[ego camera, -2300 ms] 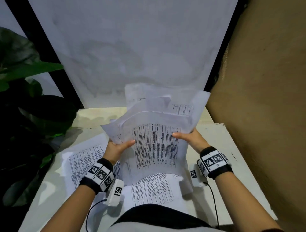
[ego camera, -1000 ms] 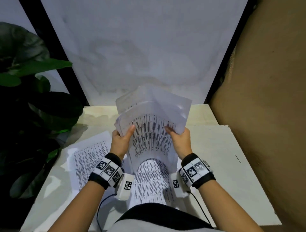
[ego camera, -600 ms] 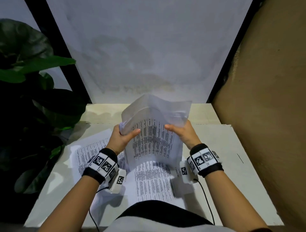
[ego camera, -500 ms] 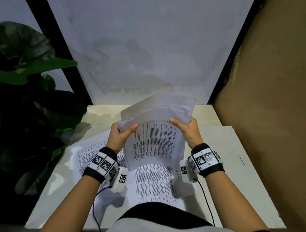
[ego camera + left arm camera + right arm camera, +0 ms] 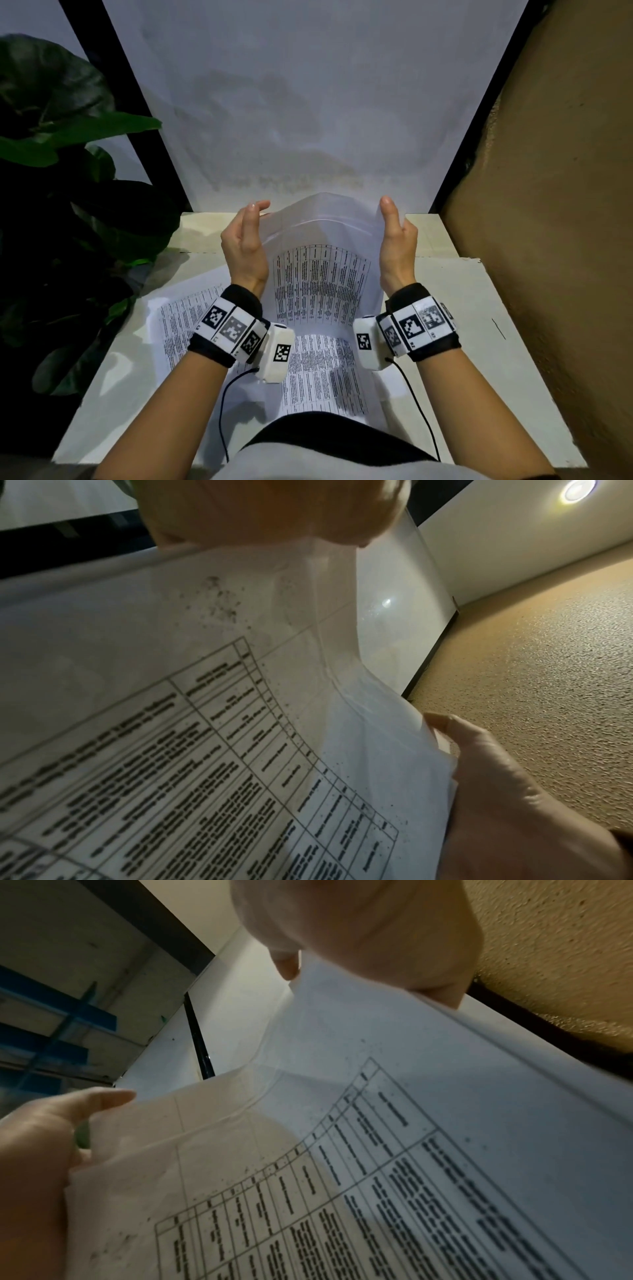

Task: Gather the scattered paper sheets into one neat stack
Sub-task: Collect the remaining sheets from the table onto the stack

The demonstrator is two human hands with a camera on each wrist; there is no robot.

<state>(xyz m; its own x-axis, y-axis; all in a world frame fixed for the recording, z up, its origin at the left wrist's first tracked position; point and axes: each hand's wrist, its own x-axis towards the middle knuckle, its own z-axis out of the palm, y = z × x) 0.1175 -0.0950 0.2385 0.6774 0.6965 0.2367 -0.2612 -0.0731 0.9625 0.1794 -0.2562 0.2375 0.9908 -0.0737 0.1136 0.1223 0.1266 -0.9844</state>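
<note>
A bundle of printed sheets (image 5: 322,277) stands upright on its lower edge on the white table (image 5: 455,342), its top curling away from me. My left hand (image 5: 245,236) lies flat against its left edge and my right hand (image 5: 397,233) against its right edge. Both thumbs point straight up and the other fingers are hidden behind the paper. In the left wrist view the bundle (image 5: 240,723) fills the frame with the right hand (image 5: 514,804) at its far edge. The right wrist view shows the bundle (image 5: 377,1150) and the left hand (image 5: 37,1150) the same way.
One printed sheet (image 5: 178,325) lies flat on the table to the left, and another (image 5: 322,373) lies in front of my body under the bundle. A leafy plant (image 5: 68,205) stands at the left, a white panel (image 5: 308,102) behind, and a brown wall (image 5: 548,240) at the right.
Both thumbs have lifted off the front of the sheets. The hands have slid up to the side edges with palms facing each other, and the bundle is narrower and more even.
</note>
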